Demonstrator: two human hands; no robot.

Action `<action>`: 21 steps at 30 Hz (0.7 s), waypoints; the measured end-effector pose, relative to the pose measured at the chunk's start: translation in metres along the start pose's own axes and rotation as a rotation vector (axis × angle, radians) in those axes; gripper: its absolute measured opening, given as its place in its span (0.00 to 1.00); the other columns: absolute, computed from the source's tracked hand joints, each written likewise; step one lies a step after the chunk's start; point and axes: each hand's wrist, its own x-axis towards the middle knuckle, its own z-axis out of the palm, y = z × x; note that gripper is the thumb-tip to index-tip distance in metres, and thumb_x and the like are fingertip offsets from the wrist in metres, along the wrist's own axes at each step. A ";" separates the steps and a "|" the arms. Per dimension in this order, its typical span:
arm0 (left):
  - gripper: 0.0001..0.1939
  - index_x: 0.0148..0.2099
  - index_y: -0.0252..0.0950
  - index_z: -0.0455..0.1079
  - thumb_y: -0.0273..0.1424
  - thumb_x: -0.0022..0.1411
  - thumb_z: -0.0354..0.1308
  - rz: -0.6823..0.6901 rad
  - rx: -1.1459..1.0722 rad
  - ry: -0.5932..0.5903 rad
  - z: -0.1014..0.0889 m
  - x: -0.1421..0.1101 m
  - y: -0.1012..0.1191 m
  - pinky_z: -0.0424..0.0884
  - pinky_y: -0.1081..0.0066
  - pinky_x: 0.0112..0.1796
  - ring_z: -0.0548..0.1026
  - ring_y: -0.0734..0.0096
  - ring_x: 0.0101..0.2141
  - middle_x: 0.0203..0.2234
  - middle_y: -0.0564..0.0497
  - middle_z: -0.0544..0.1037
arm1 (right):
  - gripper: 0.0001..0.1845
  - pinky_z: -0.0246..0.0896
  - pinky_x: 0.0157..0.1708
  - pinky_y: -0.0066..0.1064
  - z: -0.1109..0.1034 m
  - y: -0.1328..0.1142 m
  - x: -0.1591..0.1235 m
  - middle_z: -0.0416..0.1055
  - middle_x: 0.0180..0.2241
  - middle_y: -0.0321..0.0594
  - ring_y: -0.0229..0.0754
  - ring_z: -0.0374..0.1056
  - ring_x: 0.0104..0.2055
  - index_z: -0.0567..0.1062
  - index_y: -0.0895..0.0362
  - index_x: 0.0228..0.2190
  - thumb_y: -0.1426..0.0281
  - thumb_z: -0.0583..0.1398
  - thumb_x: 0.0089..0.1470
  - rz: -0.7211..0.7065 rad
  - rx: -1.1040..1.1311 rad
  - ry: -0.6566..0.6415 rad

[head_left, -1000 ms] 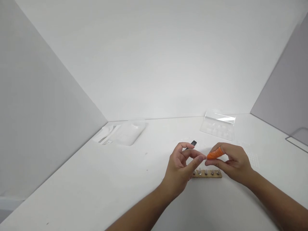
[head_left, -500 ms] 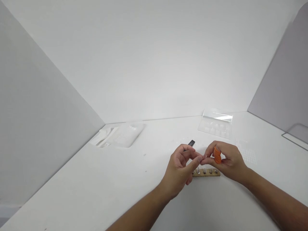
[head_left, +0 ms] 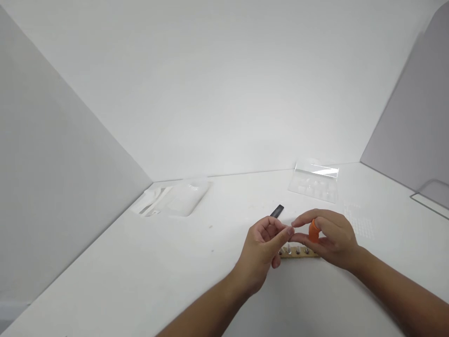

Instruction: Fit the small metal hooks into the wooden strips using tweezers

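Note:
My left hand [head_left: 261,252] is closed, its thumb and forefinger pinched on something too small to make out. My right hand [head_left: 331,238] meets those fingertips from the right, its own thumb and forefinger curved around the same spot. An orange finger cot [head_left: 314,231] covers one bent finger of that hand. Below both hands lies a narrow wooden strip [head_left: 301,254] with several small metal holders, some carrying clear upright pieces. Its left end is hidden by my left hand. A flat black stick [head_left: 277,210] shows just behind the left fingers, its near end covered.
A clear plastic pack [head_left: 313,185] with rounded white shapes lies at the back, near the wall. Further left is a white and clear plastic bag [head_left: 171,199]. A sheet of small clear dots [head_left: 363,227] lies right of my hands. A clear-framed panel [head_left: 431,206] stands far right.
My right thumb and forefinger have spread slightly and shifted left over the left fingertips. The orange finger cot looks smoother and points downward.

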 end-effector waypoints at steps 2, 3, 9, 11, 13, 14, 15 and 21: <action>0.24 0.33 0.36 0.66 0.46 0.52 0.75 -0.014 -0.019 0.000 0.001 -0.001 0.001 0.54 0.81 0.15 0.56 0.85 0.18 0.23 0.58 0.69 | 0.23 0.74 0.28 0.27 -0.001 0.000 0.001 0.81 0.33 0.39 0.38 0.78 0.32 0.60 0.54 0.25 0.66 0.67 0.63 -0.019 -0.015 -0.025; 0.25 0.33 0.36 0.66 0.46 0.52 0.75 -0.016 -0.027 0.001 0.001 -0.001 0.001 0.54 0.81 0.15 0.56 0.85 0.18 0.23 0.58 0.69 | 0.23 0.73 0.27 0.27 -0.001 0.000 0.001 0.81 0.33 0.39 0.38 0.78 0.32 0.59 0.54 0.25 0.66 0.67 0.63 -0.013 -0.009 -0.032; 0.25 0.33 0.37 0.64 0.46 0.52 0.75 -0.007 -0.046 0.013 0.002 -0.002 -0.001 0.55 0.81 0.15 0.57 0.85 0.18 0.25 0.57 0.71 | 0.25 0.73 0.27 0.28 -0.006 -0.004 0.002 0.82 0.35 0.40 0.40 0.78 0.33 0.60 0.54 0.22 0.63 0.67 0.63 0.139 0.079 -0.082; 0.25 0.33 0.37 0.64 0.46 0.53 0.75 -0.002 -0.038 0.016 0.001 -0.001 -0.002 0.55 0.82 0.16 0.57 0.85 0.19 0.26 0.57 0.72 | 0.24 0.73 0.27 0.28 -0.007 -0.005 0.003 0.82 0.34 0.39 0.40 0.79 0.32 0.63 0.54 0.23 0.60 0.66 0.63 0.232 0.096 -0.135; 0.25 0.33 0.37 0.64 0.46 0.54 0.74 0.002 -0.015 0.021 0.001 0.000 -0.004 0.56 0.81 0.16 0.58 0.84 0.19 0.25 0.56 0.71 | 0.19 0.71 0.25 0.28 -0.011 -0.005 0.005 0.82 0.33 0.38 0.40 0.78 0.31 0.71 0.53 0.26 0.56 0.66 0.63 0.331 0.107 -0.198; 0.24 0.33 0.37 0.64 0.47 0.55 0.73 0.006 0.007 0.023 0.001 0.001 -0.005 0.57 0.81 0.16 0.59 0.83 0.19 0.26 0.55 0.72 | 0.17 0.70 0.25 0.28 -0.013 -0.005 0.005 0.83 0.33 0.37 0.40 0.78 0.31 0.73 0.53 0.29 0.55 0.66 0.63 0.381 0.119 -0.237; 0.24 0.33 0.37 0.64 0.47 0.57 0.71 0.016 0.041 0.025 0.001 0.001 -0.006 0.58 0.81 0.16 0.60 0.83 0.20 0.28 0.54 0.73 | 0.15 0.70 0.24 0.27 -0.016 -0.003 0.006 0.83 0.33 0.37 0.41 0.78 0.31 0.75 0.53 0.31 0.55 0.66 0.62 0.428 0.138 -0.280; 0.12 0.36 0.38 0.66 0.39 0.66 0.62 0.307 0.516 0.080 0.000 -0.003 -0.012 0.61 0.78 0.19 0.69 0.77 0.25 0.40 0.48 0.79 | 0.20 0.71 0.29 0.28 -0.038 0.014 0.005 0.82 0.37 0.35 0.43 0.80 0.38 0.64 0.55 0.22 0.66 0.68 0.58 0.644 0.311 -0.575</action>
